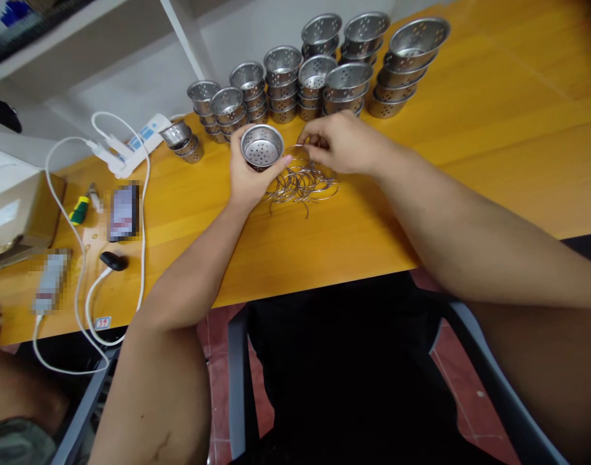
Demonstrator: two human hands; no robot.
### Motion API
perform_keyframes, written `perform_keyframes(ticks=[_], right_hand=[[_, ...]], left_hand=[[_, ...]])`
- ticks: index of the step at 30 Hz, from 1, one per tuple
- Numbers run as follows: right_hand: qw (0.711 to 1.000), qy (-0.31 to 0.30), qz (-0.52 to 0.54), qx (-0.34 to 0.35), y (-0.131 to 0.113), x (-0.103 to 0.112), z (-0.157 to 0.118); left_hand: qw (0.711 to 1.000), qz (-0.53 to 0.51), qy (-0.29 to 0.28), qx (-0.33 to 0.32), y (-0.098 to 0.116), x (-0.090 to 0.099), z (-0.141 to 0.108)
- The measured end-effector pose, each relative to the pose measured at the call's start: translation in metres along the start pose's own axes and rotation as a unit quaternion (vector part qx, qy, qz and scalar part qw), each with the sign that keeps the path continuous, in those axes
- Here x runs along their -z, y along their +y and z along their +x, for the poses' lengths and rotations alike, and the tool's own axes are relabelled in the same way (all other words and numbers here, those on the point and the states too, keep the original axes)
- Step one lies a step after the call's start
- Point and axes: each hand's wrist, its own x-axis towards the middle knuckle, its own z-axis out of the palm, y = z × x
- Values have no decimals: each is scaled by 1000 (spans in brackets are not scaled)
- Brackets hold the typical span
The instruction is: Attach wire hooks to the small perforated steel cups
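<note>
Now | left hand (249, 174) grips cup (262, 147) | right hand (341, 143) pinches wire (300, 150) over pile (302, 184) | stacks (283, 84) crowding behind

This is a small workshop or packing bench. Stacked perforated metal cups (282, 84) stand along the back of the tabletop (469, 148). Relative to those stacks, a heap of wire rings (302, 184) lies in front, a power strip (143, 145) and a cardboard box (26, 219) to the left, and what looks like a shelf (82, 32) behind.
</note>
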Motion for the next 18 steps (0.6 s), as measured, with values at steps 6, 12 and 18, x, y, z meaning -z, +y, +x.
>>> perform_keyframes(ticks=[6, 12, 18], right_hand=[[997, 63, 30, -43, -1, 2, 0], [983, 129, 113, -61, -6, -3, 2], [982, 131, 129, -44, -23, -6, 0]], left_hand=[[1000, -12, -13, -21, 4, -1, -1], [999, 47, -6, -11, 6, 3, 0], [999, 20, -30, 0, 2, -2, -2]])
